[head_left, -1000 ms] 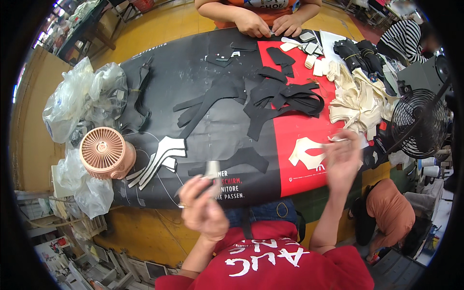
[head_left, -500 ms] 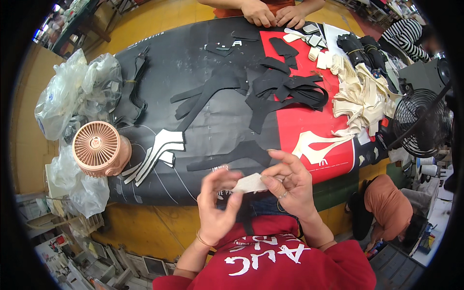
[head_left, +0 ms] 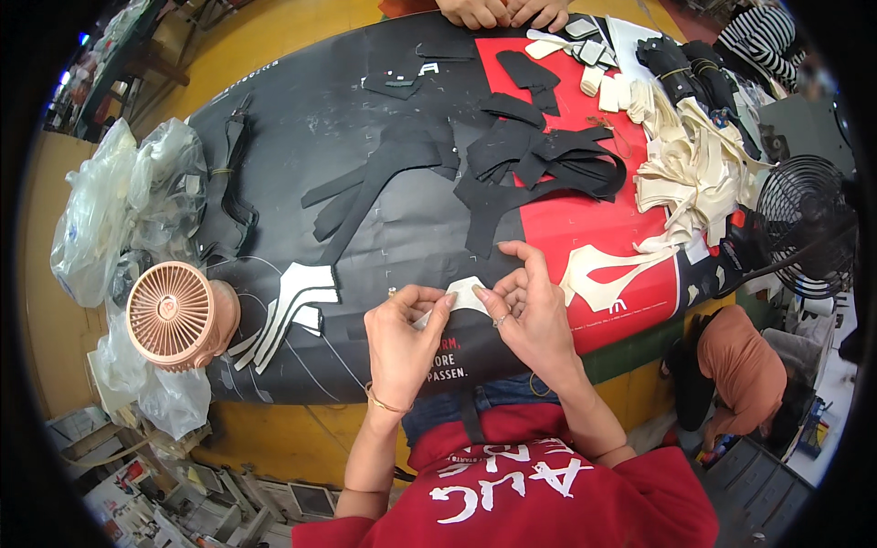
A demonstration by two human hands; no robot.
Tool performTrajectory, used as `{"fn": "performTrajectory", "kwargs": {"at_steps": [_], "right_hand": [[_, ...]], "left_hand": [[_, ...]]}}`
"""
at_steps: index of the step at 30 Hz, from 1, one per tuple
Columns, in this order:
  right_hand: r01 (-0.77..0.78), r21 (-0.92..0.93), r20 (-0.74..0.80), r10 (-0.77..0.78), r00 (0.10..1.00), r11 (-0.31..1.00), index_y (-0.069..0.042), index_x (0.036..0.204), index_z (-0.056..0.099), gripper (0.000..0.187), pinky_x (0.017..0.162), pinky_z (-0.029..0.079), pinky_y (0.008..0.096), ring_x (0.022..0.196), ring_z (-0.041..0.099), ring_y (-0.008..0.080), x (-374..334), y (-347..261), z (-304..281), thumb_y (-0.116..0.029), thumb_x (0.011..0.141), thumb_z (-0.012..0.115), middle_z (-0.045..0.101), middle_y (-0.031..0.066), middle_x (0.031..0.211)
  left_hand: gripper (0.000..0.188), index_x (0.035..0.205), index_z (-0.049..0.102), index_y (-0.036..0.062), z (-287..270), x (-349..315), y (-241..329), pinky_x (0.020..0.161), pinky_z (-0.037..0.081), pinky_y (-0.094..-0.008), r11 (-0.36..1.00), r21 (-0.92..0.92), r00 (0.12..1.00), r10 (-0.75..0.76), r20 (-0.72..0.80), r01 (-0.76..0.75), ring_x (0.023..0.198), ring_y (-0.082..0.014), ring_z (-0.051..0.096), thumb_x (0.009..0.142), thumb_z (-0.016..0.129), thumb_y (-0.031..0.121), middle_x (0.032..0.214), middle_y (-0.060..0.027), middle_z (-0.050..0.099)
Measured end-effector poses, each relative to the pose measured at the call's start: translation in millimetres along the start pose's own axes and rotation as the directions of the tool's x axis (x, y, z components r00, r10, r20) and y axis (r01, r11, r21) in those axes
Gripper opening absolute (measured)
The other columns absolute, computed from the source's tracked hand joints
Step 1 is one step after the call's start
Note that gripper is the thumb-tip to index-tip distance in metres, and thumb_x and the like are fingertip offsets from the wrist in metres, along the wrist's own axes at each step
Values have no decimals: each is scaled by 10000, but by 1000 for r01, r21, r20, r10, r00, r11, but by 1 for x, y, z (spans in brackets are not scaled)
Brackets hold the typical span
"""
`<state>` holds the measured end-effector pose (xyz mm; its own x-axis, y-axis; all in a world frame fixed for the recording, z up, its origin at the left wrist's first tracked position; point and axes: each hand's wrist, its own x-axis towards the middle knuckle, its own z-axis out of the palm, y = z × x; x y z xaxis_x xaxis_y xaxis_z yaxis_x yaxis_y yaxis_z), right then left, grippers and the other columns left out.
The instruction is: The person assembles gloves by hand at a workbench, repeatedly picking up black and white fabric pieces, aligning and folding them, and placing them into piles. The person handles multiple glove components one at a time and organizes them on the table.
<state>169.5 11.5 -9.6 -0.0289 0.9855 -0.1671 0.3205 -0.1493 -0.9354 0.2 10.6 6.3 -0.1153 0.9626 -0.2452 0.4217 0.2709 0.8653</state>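
Observation:
My left hand (head_left: 400, 338) and my right hand (head_left: 532, 320) pinch a small white fabric piece (head_left: 466, 295) between thumbs and fingers, just above the near part of the black-and-red mat (head_left: 393, 242). Both thumbs press on its face, and my right index finger is raised. The fingers cover part of the piece. To the right of my hands lies a forked cream fabric piece (head_left: 603, 283). Left of them sits a small fanned pile of white strips with dark edges (head_left: 297, 297). Beyond, black cut fabric pieces (head_left: 379, 178) and a heap of black pieces (head_left: 539, 169) lie on the mat.
A pink fan (head_left: 174, 315) and clear plastic bags (head_left: 128, 205) stand at left, beside a bundle of black strips (head_left: 233, 187). Cream pieces (head_left: 685, 173) pile up at right near a black fan (head_left: 804, 224). Another person's hands (head_left: 502, 11) rest at the far edge.
My left fingers have closed onto the white piece, and both thumbs now press it. The view has shifted slightly. A black piece just beyond my hands no longer shows there.

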Motion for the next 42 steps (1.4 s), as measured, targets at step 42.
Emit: {"fn": "performTrajectory", "kwargs": {"at_steps": [42], "right_hand": [[-142, -302, -55, 131, 990, 943, -24, 1412, 441, 610, 613, 490, 375, 682, 645, 243, -17, -11, -8, -95, 886, 741, 628, 72, 777]], "left_hand": [[172, 810, 712, -13, 9, 2, 0, 620, 527, -341, 994, 102, 998, -27, -64, 34, 614, -255, 697, 846, 770, 145, 694, -142, 709]]}}
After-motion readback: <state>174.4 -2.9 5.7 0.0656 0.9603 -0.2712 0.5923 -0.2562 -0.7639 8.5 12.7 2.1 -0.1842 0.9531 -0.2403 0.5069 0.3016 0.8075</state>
